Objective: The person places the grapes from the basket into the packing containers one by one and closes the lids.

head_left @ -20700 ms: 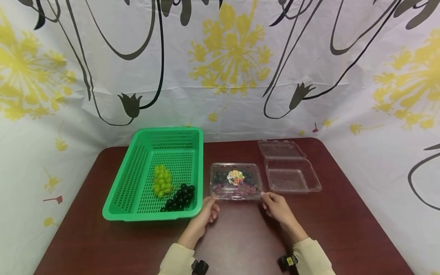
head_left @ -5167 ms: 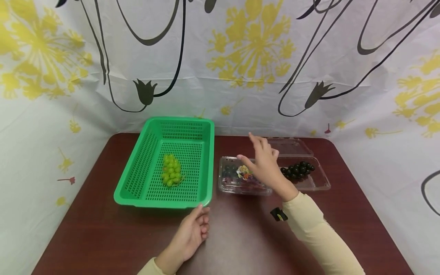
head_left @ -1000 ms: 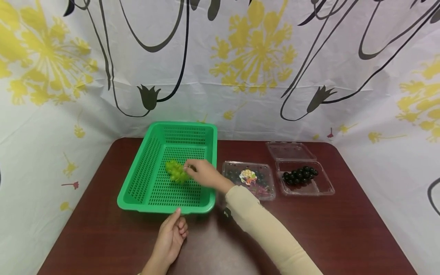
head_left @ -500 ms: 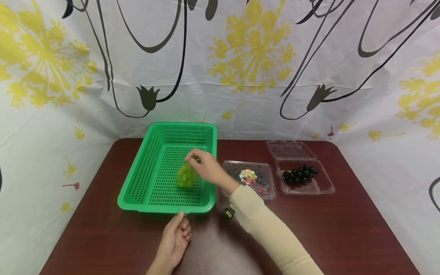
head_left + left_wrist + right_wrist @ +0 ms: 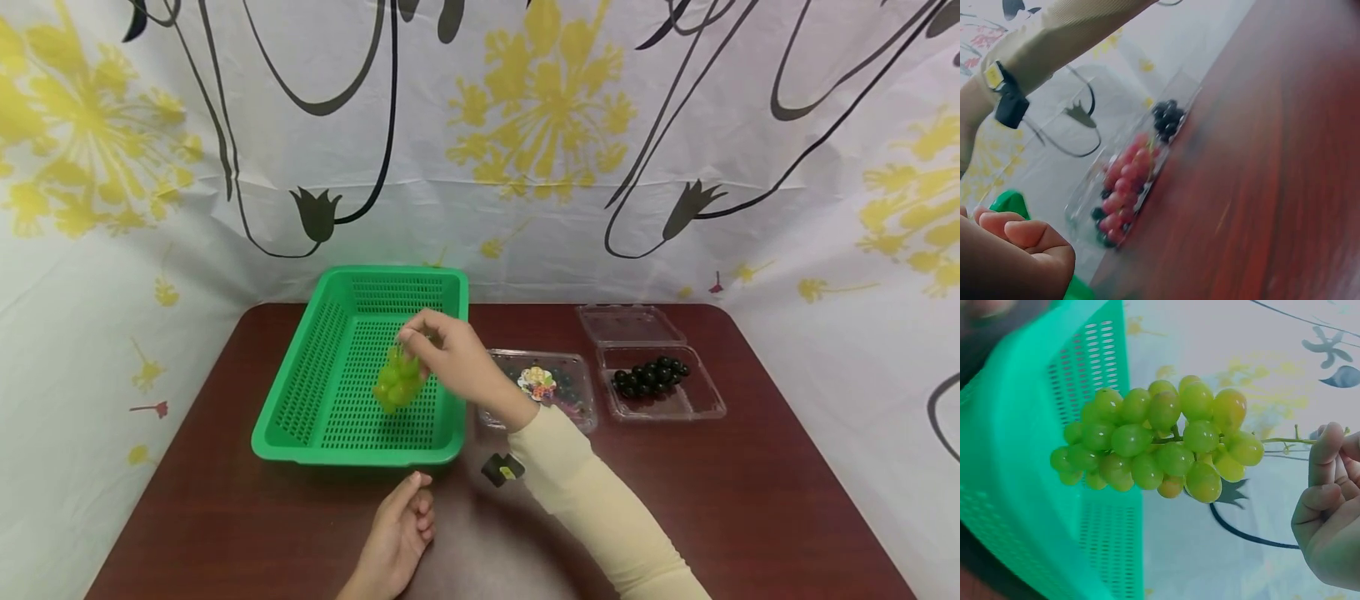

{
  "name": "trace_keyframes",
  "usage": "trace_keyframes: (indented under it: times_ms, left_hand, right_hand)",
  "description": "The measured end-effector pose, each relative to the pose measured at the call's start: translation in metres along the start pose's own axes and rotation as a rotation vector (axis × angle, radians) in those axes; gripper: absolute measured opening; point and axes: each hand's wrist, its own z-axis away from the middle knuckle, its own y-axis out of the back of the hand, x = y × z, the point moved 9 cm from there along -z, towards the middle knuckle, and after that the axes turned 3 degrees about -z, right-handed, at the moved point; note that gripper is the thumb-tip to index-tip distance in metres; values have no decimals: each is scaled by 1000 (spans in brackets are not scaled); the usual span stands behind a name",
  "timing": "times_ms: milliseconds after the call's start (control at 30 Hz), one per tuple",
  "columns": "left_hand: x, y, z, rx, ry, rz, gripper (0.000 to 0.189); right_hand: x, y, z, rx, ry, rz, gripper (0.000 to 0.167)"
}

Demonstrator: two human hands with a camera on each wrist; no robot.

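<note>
My right hand (image 5: pixel 457 360) pinches the thin stem (image 5: pixel 1288 441) of a bunch of green grapes (image 5: pixel 1154 440) between thumb and fingertips. In the head view the bunch hangs from those fingers over the green plastic basket (image 5: pixel 352 457). Just below the basket's front rim, my left hand (image 5: pixel 396 527) lies with fingers loosely curled and nothing in them. To the right stands a lidded clear box (image 5: pixel 581 392), partly behind my right forearm, with red grapes (image 5: pixel 1125 187) and dark ones inside.
A second clear box (image 5: pixel 705 396), its lid folded back, stands at the right and holds a bunch of black grapes (image 5: pixel 651 377). A patterned cloth (image 5: pixel 540 233) hangs behind the dark red table (image 5: pixel 750 500).
Over the last second my right hand has raised the green grapes by the stem. Earlier, the black grapes went from the basket into the lidless-side box. My left hand has left the basket's rim.
</note>
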Motion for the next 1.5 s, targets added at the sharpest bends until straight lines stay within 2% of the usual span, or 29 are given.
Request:
trace_keyframes:
  times_ms: [267, 467, 667, 800, 1100, 1333, 1500]
  left_hand:
    - [-10, -28, -4, -105, 23, -51, 16]
    - [-9, -44, -9, -137, 14, -58, 17]
    - [-13, -60, -17, -158, 41, -67, 14]
    - [-14, -73, -23, -173, 47, -67, 13]
    - [-17, -103, -34, -218, 45, -76, 12]
    - [-26, -121, -50, -199, 66, -113, 10]
    - [-36, -138, -61, -211, 87, -111, 10]
  right_hand:
    - [-29, 37, 13, 109, 115, -47, 16]
    - [-44, 75, 29, 233, 154, -56, 14]
    - [-50, 120, 47, 347, 153, -69, 13]
    - [-52, 147, 60, 411, 183, -61, 12]
    - [-40, 205, 95, 553, 185, -16, 15]
    - [-14, 235, 120, 633, 96, 4, 16]
    - [7, 250, 138, 681, 33, 40, 16]
